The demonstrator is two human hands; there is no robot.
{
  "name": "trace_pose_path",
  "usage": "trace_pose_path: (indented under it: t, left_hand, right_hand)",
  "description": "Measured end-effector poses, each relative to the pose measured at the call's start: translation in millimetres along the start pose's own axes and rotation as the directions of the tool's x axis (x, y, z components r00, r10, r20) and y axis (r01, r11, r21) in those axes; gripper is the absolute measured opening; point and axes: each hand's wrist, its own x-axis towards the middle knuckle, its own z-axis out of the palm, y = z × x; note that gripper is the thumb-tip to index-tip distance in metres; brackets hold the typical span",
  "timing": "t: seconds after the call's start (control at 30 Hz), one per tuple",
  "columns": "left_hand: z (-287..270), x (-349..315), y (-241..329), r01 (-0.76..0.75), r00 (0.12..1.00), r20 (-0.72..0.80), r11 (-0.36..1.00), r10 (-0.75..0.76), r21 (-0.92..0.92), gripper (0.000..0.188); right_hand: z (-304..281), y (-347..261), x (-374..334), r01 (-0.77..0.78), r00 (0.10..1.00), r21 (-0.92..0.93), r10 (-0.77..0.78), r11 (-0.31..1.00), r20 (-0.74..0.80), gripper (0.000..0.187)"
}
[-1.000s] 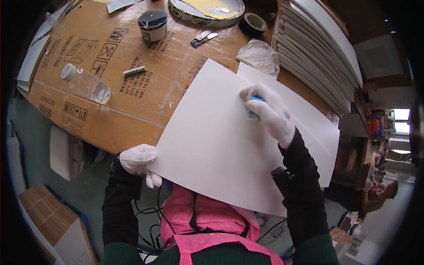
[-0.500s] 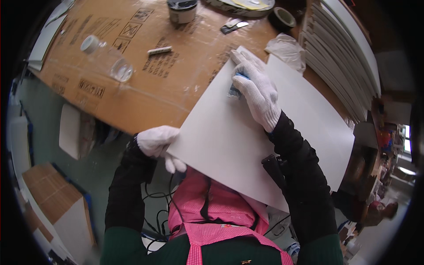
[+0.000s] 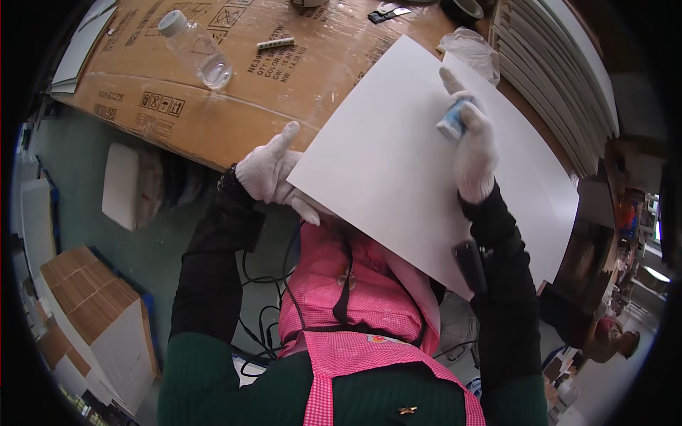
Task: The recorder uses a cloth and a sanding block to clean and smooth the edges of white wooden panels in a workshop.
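Note:
A large white panel (image 3: 376, 156) lies slanted across the front of the cardboard-covered table and juts over its near edge towards my pink apron (image 3: 355, 291). My right hand (image 3: 472, 145), in a white knitted glove, presses a crumpled blue and white cloth (image 3: 453, 121) onto the panel, its index finger pointing away from me. At the panel's left corner is my gloved left hand (image 3: 273, 170). Its thumb sticks up free of the surface, and its other fingers are spread at and partly under the edge. A second white sheet (image 3: 529, 142) shows along the panel's right side.
On the brown cardboard (image 3: 213, 121) lie a clear capped bottle (image 3: 195, 50), a white stick (image 3: 275, 44) and a cutter knife (image 3: 388, 14). A plastic bag (image 3: 470, 53), a tape roll (image 3: 463, 7) and stacked white panels (image 3: 554, 85) are at right. Black cables (image 3: 263, 319) hang below.
My right hand has drawn the cloth from the panel's far corner to the right and nearer. My left thumb has lifted off the corner. The table items sit higher in the view.

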Motion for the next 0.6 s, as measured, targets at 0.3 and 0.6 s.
trace_pose_path:
  t: [0.3,0.6]
  left_hand:
    - [-55.3,3.8,-8.2,0.008,1.0,-0.029,0.995,-0.005,0.099,0.098]
    - [-71.5,-9.4,-3.2,-0.093,0.986,0.16,0.946,0.044,0.312,0.079]
  right_hand:
    - [110.2,-65.1,-121.3,-0.701,0.67,0.474,0.264,0.533,0.694,0.023]
    - [47.7,-2.8,-157.6,-0.022,0.975,1.0,0.221,-0.014,0.024,0.071]
